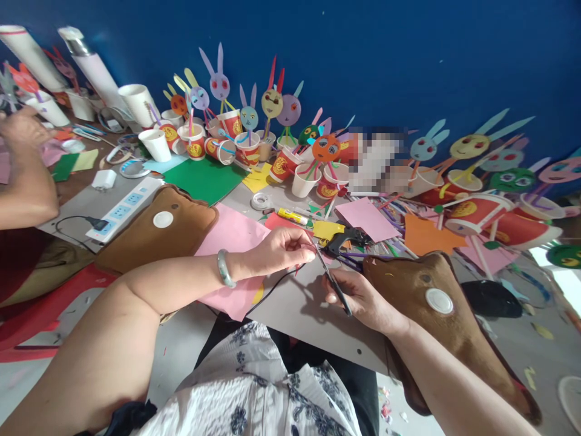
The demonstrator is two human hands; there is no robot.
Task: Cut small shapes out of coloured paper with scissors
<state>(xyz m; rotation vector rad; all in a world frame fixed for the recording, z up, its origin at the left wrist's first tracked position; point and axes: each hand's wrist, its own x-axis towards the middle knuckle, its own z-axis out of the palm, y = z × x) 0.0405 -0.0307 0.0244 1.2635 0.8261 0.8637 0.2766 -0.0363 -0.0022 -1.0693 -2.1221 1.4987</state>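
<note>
Fingers of my left hand (pixel 276 247) are pinched together on a small bit (pixel 309 247), too tiny to really make out, right up by the blades of the scissors (pixel 333 284). Those are clamped in the fingers of my right hand (pixel 363 297), black handle and all, just over the bench.

Head cam only, so clutter report: a black glue gun (pixel 340 241) sits just past my hands, with a yellow marker (pixel 293 216) and a tape roll (pixel 261 201) near it. Pink sheet (pixel 240 236) lies under my left wrist, and a black cable (pixel 275 287) runs beside it. Brown cushions boxed me in: left cushion (pixel 131 242) against the power strip (pixel 124 209), right cushion (pixel 403 284) partly behind my right forearm. Green sheet (pixel 204 180) is farther back, then a crowd of paper cups (pixel 306 181) with bunny faces on sticks, a few cups tipped over.

Bench (pixel 308 315) is grey, busy nearly everywhere, with a dark blue wall (pixel 290 30) behind. Someone else's arm (pixel 27 169) is at far left, above a red stool (pixel 45 324). Pale floor (pixel 394 406) has scraps on it.
</note>
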